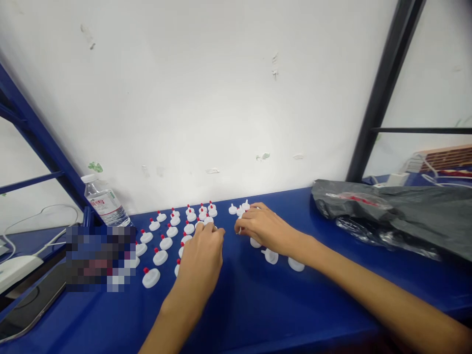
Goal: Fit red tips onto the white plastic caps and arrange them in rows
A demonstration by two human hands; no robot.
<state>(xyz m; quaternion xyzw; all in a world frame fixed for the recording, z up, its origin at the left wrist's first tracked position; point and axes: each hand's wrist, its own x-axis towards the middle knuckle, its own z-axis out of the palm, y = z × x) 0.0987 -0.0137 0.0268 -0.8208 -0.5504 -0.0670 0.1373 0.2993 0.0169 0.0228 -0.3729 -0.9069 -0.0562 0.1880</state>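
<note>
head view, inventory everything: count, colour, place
red-tipped caps: roughly twenty, white, centre left
plain caps: at least six, white, centre right
bottle: 1, clear, back left
phone: 1, dark, left edge
pixelated patch: 1, mixed colours, left
plastic bag: 1, grey, right
posts: 2, blue left, dark right
boxes: 2, white, far left, far right
slatted object: 1, brown, far right
cords: several, white, both sides
table: 1, blue, below caps
wall: 1, white, behind
left hand: 1, at red-tipped caps
right hand: 1, at plain caps

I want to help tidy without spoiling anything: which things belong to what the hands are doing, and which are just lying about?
Part of the job:
red-tipped white caps
all-white caps

Probably just lying about:
water bottle
phone
grey plastic bag
</note>
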